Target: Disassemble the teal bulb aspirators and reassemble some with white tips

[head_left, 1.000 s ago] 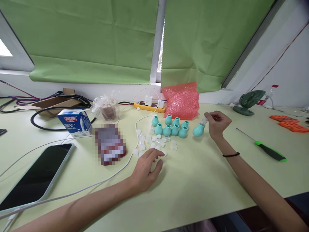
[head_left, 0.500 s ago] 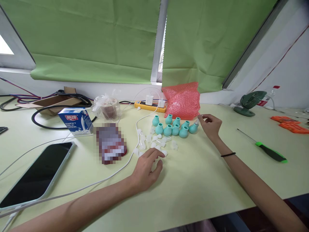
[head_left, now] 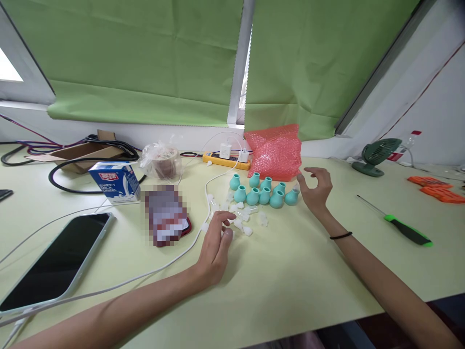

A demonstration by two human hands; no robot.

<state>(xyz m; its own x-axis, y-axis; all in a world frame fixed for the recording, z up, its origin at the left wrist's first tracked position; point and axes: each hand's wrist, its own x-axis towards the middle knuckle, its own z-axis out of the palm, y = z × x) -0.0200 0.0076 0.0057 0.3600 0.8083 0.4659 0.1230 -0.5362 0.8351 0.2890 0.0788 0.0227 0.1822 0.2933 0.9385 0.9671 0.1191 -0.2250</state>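
Note:
Several teal bulb-shaped pieces (head_left: pixel 264 192) stand grouped on the pale green table (head_left: pixel 290 271). The rightmost teal bulb (head_left: pixel 291 196) carries a clear tip and stands just left of my right hand (head_left: pixel 317 190), whose fingers are spread apart and hold nothing. In front of the bulbs lie several small clear plastic tips (head_left: pixel 242 217). My left hand (head_left: pixel 215 247) reaches into these tips, its thumb and fingers pinching together on one of them; which tip it touches is hard to make out.
A pink bubble-wrap bag (head_left: pixel 276 151) lies behind the bulbs, beside a yellow power strip (head_left: pixel 225 160). A milk carton (head_left: pixel 115 180), a phone (head_left: pixel 54 264), white cables (head_left: pixel 109 291) and a blurred packet (head_left: pixel 165 215) sit left. A green-handled screwdriver (head_left: pixel 403 225) and small fan (head_left: pixel 374 152) lie right.
My right hand set the teal bulb with its clear tip down beside the group and let go, fingers now spread. My left hand moved forward into the clear tips and pinched.

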